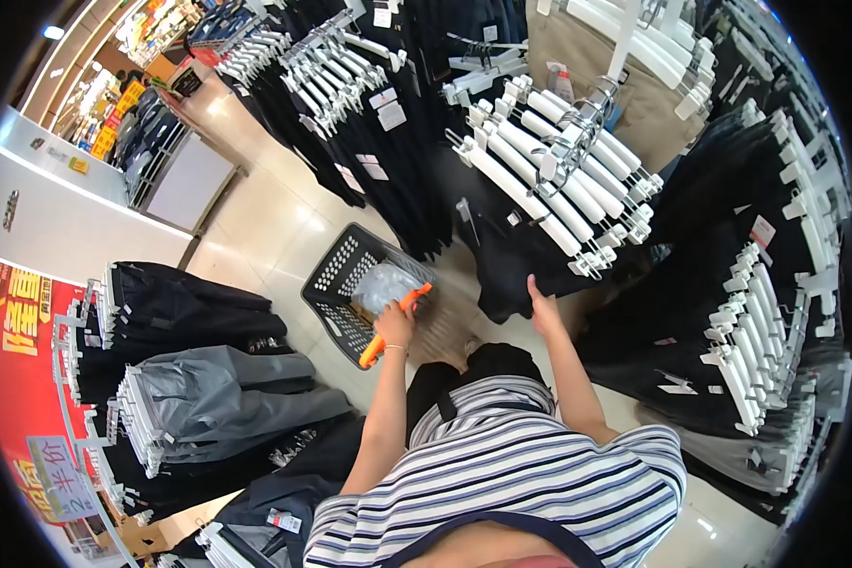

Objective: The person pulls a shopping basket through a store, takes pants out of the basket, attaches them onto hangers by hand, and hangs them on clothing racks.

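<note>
Shop aisle, tiled floor [256, 204]; dark grey basket [327, 298] taken as reference for all places.

Left hand [395, 325]: at the basket's near right side, fingers wrapped around its orange handle [373, 351], which sticks out past the hand at both ends. A thin bracelet [395, 346] circles that wrist. Inside the basket: a crumpled, clear plastic bag [381, 282], contents not readable.

Right hand [543, 310]: reaches out to the right of the basket, thumb raised, at the lower edge of a black garment [504, 275]. Fingers partly hidden; cannot tell whether they pinch the cloth or merely rest against it. The garment hangs just right of the basket, below a row of white hangers [540, 175] with metal hooks bunched together.

Beyond the basket: black trousers [388, 180] on a rack, white tags [389, 110] on some. Well to its right: more dark clothing [648, 331] on white hangers. To its left, nearer the wearer: grey trousers [227, 393] hung in a stack; farther left, a red sign [14, 379] with yellow characters. Wearer's striped top [502, 464] lies on the near side of the basket.
</note>
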Demonstrator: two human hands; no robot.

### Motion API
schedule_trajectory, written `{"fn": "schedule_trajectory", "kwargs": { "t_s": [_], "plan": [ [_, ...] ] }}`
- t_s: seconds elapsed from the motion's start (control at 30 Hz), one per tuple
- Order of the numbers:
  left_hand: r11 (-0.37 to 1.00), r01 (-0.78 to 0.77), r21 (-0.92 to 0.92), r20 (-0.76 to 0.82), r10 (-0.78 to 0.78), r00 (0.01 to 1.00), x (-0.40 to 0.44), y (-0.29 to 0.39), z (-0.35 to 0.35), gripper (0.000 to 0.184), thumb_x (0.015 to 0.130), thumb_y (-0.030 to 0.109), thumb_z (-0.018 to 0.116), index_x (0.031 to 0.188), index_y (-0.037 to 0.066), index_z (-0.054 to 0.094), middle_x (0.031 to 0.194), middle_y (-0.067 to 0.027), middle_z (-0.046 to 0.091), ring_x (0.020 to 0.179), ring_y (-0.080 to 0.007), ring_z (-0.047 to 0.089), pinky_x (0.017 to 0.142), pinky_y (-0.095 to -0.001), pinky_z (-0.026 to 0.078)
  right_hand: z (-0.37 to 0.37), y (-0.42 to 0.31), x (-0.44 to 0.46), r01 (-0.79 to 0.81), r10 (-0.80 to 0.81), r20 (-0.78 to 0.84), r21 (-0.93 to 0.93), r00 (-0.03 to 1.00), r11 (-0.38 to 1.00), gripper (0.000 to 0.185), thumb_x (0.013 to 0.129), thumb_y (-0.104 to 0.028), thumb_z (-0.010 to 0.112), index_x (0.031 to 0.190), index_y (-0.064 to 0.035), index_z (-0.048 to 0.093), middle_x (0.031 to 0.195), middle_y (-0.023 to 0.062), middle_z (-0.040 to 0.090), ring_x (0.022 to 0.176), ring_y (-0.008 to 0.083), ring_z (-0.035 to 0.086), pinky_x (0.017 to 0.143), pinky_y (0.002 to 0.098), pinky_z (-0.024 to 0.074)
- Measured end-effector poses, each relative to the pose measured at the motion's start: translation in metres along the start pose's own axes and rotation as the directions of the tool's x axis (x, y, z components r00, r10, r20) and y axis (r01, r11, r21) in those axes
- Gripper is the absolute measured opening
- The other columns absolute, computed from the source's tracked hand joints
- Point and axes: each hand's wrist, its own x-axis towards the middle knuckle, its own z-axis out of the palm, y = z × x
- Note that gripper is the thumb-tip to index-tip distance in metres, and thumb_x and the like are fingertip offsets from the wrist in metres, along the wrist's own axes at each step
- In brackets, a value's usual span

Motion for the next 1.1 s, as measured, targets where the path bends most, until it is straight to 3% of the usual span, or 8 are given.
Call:
{"fn": "schedule_trajectory", "kwargs": {
  "t_s": [0.1, 0.23, 0.3, 0.43, 0.63, 0.73, 0.87, 1.1],
  "plan": [
    [0.998, -0.031, 0.057, -0.382, 0.051, 0.923, 0.010, 0.008, 0.009, 0.054, 0.077, 0.037, 0.058, 0.110, -0.004, 0.045, 0.116, -0.0237, 0.044, 0.108, -0.0378, 0.040, 0.094, -0.0495, 0.026, 0.002, -0.010, -0.023, -0.247, 0.213, 0.125, 0.450, 0.969, 0.858, 0.045, 0.085, -0.030, 0.055, 0.118, 0.0006, 0.047, 0.116, 0.0110, 0.053, 0.105, 0.0227, 0.052, 0.093, 0.0333, 0.0396],
    [0.828, -0.430, -0.359, -0.162, 0.399, 0.903, 0.002, 0.056, -0.008, 0.060, 0.078, 0.042, 0.059, 0.114, -0.004, 0.042, 0.114, -0.0202, 0.045, 0.110, -0.0330, 0.041, 0.093, -0.0409, 0.031, 0.004, 0.009, -0.039, -0.351, 0.098, 0.368, 0.723, 0.925, 0.594, 0.035, 0.090, -0.024, 0.043, 0.114, 0.0003, 0.049, 0.113, 0.0129, 0.055, 0.102, 0.0246, 0.053, 0.091, 0.0366, 0.0418],
    [0.274, 0.423, -0.864, 0.504, 0.425, 0.752, -0.010, 0.078, -0.003, 0.057, 0.084, 0.043, 0.051, 0.116, -0.003, 0.043, 0.116, -0.0148, 0.047, 0.109, -0.0236, 0.044, 0.091, -0.0357, 0.034, 0.010, 0.014, -0.050, -0.328, -0.009, 0.398, 0.768, 0.917, 0.550, 0.034, 0.089, -0.022, 0.042, 0.113, 0.0008, 0.050, 0.113, 0.0137, 0.055, 0.103, 0.0253, 0.053, 0.092, 0.0367, 0.0418],
    [0.267, 0.486, -0.832, 0.504, 0.730, 0.462, -0.006, 0.071, 0.018, 0.052, 0.087, 0.038, 0.047, 0.118, -0.003, 0.045, 0.114, -0.0086, 0.051, 0.103, -0.0156, 0.047, 0.087, -0.0297, 0.038, 0.024, 0.002, -0.063, -0.279, -0.083, 0.384, 0.786, 0.919, 0.552, 0.037, 0.089, -0.023, 0.041, 0.114, 0.0028, 0.048, 0.116, 0.0146, 0.053, 0.107, 0.0258, 0.051, 0.094, 0.0374, 0.0391],
    [0.188, 0.128, -0.974, 0.227, 0.761, 0.608, 0.000, 0.099, -0.092, 0.035, 0.083, 0.014, 0.059, 0.112, -0.003, 0.049, 0.106, -0.0078, 0.056, 0.098, -0.0152, 0.050, 0.086, -0.0268, 0.039, 0.059, -0.049, -0.120, 0.012, -0.046, 0.025, 0.747, 0.999, 0.665, 0.046, 0.084, -0.026, 0.056, 0.119, 0.0012, 0.044, 0.119, 0.0118, 0.050, 0.111, 0.0229, 0.047, 0.098, 0.0342, 0.0333],
    [0.115, -0.142, -0.983, -0.015, 0.724, 0.690, -0.005, 0.103, -0.081, 0.032, 0.083, 0.013, 0.057, 0.111, -0.002, 0.049, 0.103, -0.0068, 0.055, 0.096, -0.0150, 0.049, 0.084, -0.0265, 0.040, 0.066, -0.027, -0.127, 0.329, -0.342, 0.068, 0.154, 0.937, 0.932, 0.052, 0.079, -0.017, 0.064, 0.121, 0.0024, 0.041, 0.119, 0.0104, 0.048, 0.113, 0.0171, 0.042, 0.099, 0.0306, 0.0286],
    [0.187, 0.003, -0.982, 0.121, 0.621, 0.775, -0.004, 0.107, -0.069, 0.033, 0.083, 0.017, 0.059, 0.108, -0.003, 0.050, 0.107, -0.0079, 0.054, 0.095, -0.0149, 0.050, 0.083, -0.0271, 0.040, 0.065, -0.016, -0.122, 0.420, -0.424, 0.017, -0.185, 0.905, 0.888, 0.039, 0.076, -0.007, 0.065, 0.110, 0.0027, 0.050, 0.105, 0.0085, 0.056, 0.096, 0.0161, 0.051, 0.085, 0.0272, 0.0395],
    [-0.051, 0.596, -0.801, 0.531, 0.399, 0.748, 0.009, 0.124, -0.093, 0.058, 0.087, 0.043, 0.047, 0.119, -0.005, 0.042, 0.117, -0.0098, 0.049, 0.104, -0.0149, 0.047, 0.088, -0.0268, 0.038, 0.084, -0.013, -0.121, 0.326, -0.270, -0.196, 0.371, 0.943, 0.870, 0.048, 0.086, -0.032, 0.054, 0.120, -0.0008, 0.041, 0.115, 0.0097, 0.050, 0.104, 0.0187, 0.050, 0.088, 0.0311, 0.0414]
  ]
}}
